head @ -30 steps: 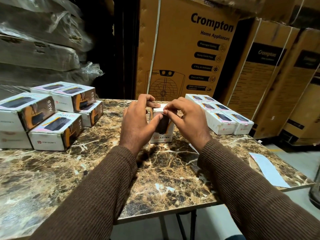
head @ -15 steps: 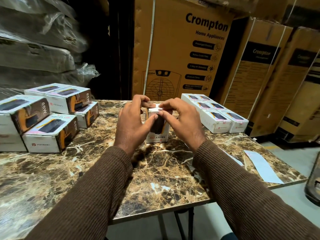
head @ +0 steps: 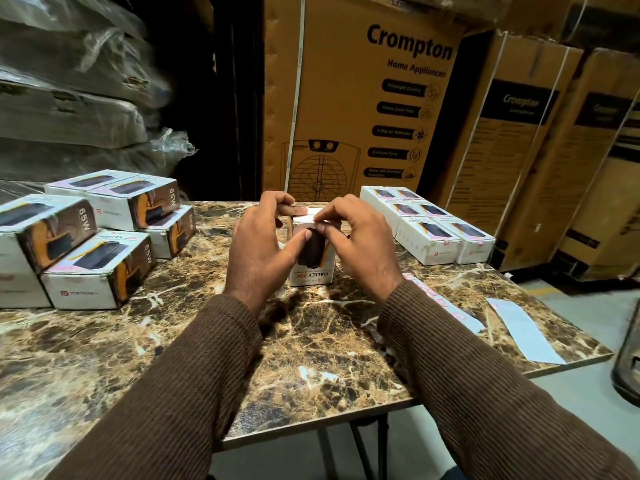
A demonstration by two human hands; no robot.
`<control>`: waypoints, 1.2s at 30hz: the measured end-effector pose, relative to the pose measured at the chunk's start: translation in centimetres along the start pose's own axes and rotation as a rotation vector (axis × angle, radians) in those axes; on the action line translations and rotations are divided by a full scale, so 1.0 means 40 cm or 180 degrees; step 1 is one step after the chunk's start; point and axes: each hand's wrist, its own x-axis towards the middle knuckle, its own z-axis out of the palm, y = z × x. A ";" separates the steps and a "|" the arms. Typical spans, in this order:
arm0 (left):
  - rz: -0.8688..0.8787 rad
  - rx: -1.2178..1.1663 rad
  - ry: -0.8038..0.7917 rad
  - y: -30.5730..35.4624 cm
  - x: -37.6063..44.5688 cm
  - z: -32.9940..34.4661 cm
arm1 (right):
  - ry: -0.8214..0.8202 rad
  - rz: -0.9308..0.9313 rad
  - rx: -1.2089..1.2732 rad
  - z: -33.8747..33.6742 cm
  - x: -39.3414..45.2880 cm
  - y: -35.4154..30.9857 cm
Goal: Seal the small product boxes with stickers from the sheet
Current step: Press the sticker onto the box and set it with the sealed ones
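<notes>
Box: small white "HALLEY 20K" carton (head: 313, 261) upright on marble table (head: 173, 358), long axis vertical, print inverted.
Left hand (head: 258, 251): fingers grip carton.
Right hand (head: 362, 244): fingers pinch its top edge.

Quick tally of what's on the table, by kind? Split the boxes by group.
Left-pile boxes: 6 visible
Right-block boxes: 6
Upright centre box: 1
Paper strips: 2
Total: 15
</notes>
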 end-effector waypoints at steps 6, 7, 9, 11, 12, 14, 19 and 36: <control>-0.0019 0.0072 -0.0013 0.011 -0.001 -0.003 | 0.0182 -0.0041 -0.0015 0.013 -0.009 0.005; -0.0007 0.0063 -0.0014 0.013 -0.001 -0.005 | 0.0231 -0.0046 -0.0011 0.017 -0.013 0.004; 0.0020 0.0063 -0.0001 0.014 0.000 -0.009 | 0.0283 -0.0064 0.0052 0.020 -0.017 0.007; 0.0017 0.0061 0.0013 0.015 0.003 -0.012 | 0.0307 -0.0070 0.0269 0.015 -0.018 0.010; 0.0024 0.0063 0.0022 0.016 0.006 -0.014 | 0.0336 -0.0059 0.0390 0.011 -0.020 0.011; 0.0075 0.0082 0.0064 0.018 0.010 -0.016 | 0.0440 0.0020 0.0571 0.001 -0.024 0.012; -0.0282 -0.0063 0.0134 0.012 0.007 -0.027 | 0.0643 0.0387 0.0818 -0.006 -0.032 0.028; -0.1001 -0.0624 -0.0216 0.016 -0.012 -0.024 | -0.0103 0.1034 0.1438 -0.001 -0.050 0.035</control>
